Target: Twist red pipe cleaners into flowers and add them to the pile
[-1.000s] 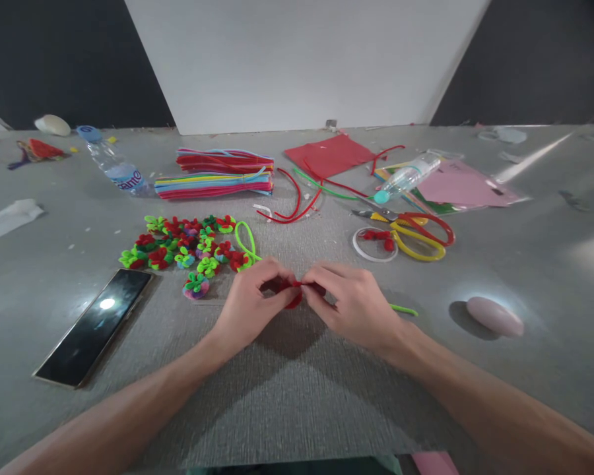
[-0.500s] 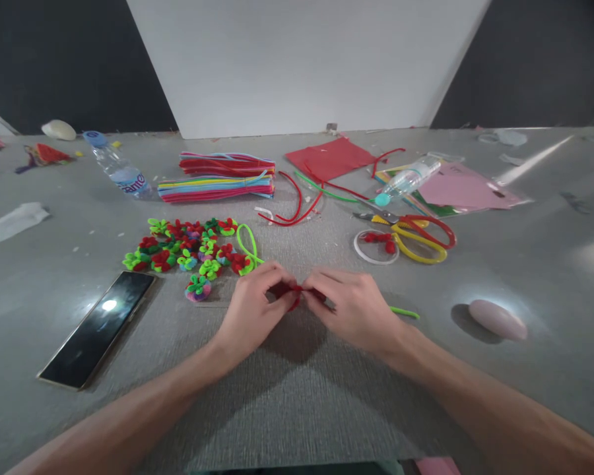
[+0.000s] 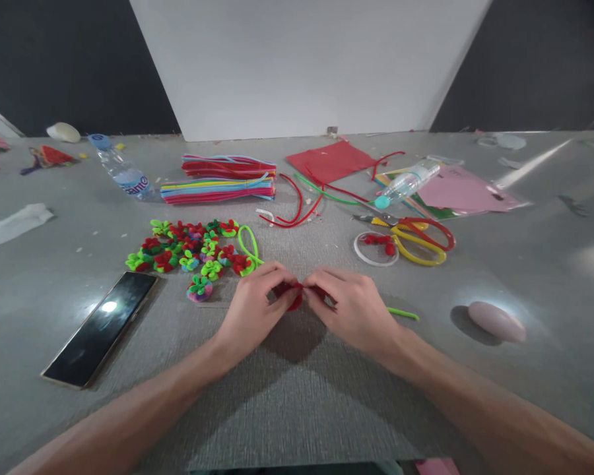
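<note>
Between my fingertips, near the middle of the grey table, is a small bent red pipe cleaner (image 3: 296, 302). My left hand (image 3: 259, 300) pinches it from one side, and my right hand (image 3: 351, 303) pinches it from the other, the fingertips almost meeting. Part of it is hidden by the fingers. Beyond my left hand stands a loop of bright green pipe cleaner (image 3: 249, 243), beside a cluster of red, green and multicoloured pipe-cleaner flowers (image 3: 188, 247). The end of another green pipe cleaner (image 3: 403, 313) shows past my right hand.
Scissors (image 3: 420, 241) lie at right by a white ring (image 3: 376, 262). Farther back are bundled pipe cleaners (image 3: 218, 191), a red sheet (image 3: 331, 160), a clear bottle (image 3: 408, 181) and a water bottle (image 3: 123, 171). A phone (image 3: 101, 330) lies left, a pinkish oval object (image 3: 497, 321) right.
The red pipe cleaner's curve below my fingertips shows a little rounder. Both hands keep their pinch in nearly the same place. The view has shifted slightly.
</note>
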`<state>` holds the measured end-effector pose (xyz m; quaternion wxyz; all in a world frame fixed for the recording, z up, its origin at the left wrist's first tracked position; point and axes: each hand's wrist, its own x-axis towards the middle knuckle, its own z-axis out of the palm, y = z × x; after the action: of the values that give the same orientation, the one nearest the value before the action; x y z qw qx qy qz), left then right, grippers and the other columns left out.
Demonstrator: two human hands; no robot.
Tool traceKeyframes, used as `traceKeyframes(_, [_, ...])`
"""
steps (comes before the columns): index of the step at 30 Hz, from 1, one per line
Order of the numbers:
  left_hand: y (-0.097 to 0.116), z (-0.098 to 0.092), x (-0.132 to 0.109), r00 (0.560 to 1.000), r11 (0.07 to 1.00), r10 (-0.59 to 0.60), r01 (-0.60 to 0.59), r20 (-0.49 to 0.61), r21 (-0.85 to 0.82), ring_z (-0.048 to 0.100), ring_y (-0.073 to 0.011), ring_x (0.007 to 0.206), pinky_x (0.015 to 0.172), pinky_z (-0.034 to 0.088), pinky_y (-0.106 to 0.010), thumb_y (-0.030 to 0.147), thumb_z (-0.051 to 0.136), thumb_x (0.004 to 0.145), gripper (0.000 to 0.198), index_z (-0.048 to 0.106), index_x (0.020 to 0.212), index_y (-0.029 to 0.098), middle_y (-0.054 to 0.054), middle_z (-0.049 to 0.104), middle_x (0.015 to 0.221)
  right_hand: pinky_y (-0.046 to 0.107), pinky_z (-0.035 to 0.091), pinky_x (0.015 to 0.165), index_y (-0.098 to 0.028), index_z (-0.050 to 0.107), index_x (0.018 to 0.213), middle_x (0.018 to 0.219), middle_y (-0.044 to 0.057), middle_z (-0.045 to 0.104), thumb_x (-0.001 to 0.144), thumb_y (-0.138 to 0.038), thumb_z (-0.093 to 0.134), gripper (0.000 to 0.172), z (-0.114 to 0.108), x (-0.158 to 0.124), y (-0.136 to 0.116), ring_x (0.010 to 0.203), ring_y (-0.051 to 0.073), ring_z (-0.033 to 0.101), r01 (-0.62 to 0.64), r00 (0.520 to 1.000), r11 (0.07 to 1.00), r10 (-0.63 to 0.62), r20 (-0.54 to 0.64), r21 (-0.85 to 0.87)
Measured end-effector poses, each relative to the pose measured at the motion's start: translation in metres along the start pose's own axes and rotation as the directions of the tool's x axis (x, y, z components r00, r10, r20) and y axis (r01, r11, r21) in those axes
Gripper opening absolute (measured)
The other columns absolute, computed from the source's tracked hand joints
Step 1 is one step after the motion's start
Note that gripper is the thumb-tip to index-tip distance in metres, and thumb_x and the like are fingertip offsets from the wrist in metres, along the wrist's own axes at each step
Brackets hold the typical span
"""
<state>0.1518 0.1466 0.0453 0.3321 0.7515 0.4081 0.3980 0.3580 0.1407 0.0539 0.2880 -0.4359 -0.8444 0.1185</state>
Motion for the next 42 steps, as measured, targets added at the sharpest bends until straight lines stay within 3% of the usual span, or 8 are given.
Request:
traceKeyframes(9, [0.0033, -0.0007, 0.0001, 0.999, 0.999, 0.027, -0.028, 0.024, 0.035, 0.058, -0.0140, 0.082, 0.077, 0.044, -0.028, 0.003, 0.063, 0.096, 0.018, 0.065, 0.086, 0.017, 0.000, 0.061, 0.088, 0.028, 0.035, 0.064, -0.019, 0.066, 0.084, 0.075, 0.000, 0.066, 0.097, -0.013, 0.060, 0.015, 0.0042, -0.0027, -0.0047, 0.066, 0.013, 0.059, -0.079, 0.997, 0.997, 0.079, 0.007, 0.018])
traceKeyframes(21, [0.0022, 0.0025, -0.0001, 1.000, 0.999, -0.015, 0.014, -0.026, -0.034, 0.062, -0.0139, 0.081, 0.077, 0.048, -0.028, 0.003, 0.063, 0.091, 0.018, 0.071, 0.088, 0.018, 0.000, 0.066, 0.087, 0.026, 0.037, 0.067, -0.020, 0.069, 0.084, 0.078, 0.000, 0.072, 0.093, -0.012, 0.063, 0.014, 0.0001, 0.0016, -0.0040, 0.070, 0.013, 0.063, -0.168, 0.986, 0.978, 0.167, 0.018, 0.127])
traceKeyframes(37, [0.0044, 0.0037, -0.0011, 0.995, 0.981, -0.099, 0.098, 0.007, -0.167, 0.068, -0.0142, 0.083, 0.077, 0.054, -0.027, 0.005, 0.063, 0.087, 0.016, 0.071, 0.091, 0.019, -0.001, 0.071, 0.090, 0.025, 0.039, 0.065, -0.020, 0.068, 0.083, 0.074, -0.001, 0.071, 0.093, -0.014, 0.059, 0.015, 0.0002, 0.0004, -0.0069, 0.066, 0.012, 0.062, -0.156, 0.987, 0.969, 0.161, -0.012, 0.190])
traceKeyframes(42, [0.0033, 0.0030, -0.0002, 0.997, 0.989, -0.079, 0.077, -0.004, -0.125, 0.068, -0.0137, 0.081, 0.078, 0.052, -0.027, 0.001, 0.061, 0.084, 0.021, 0.071, 0.089, 0.018, 0.000, 0.071, 0.087, 0.025, 0.040, 0.065, -0.020, 0.068, 0.084, 0.075, 0.000, 0.072, 0.094, -0.013, 0.058, 0.016, 0.0004, 0.0003, -0.0069, 0.066, 0.012, 0.062, -0.134, 0.990, 0.971, 0.140, -0.012, 0.198])
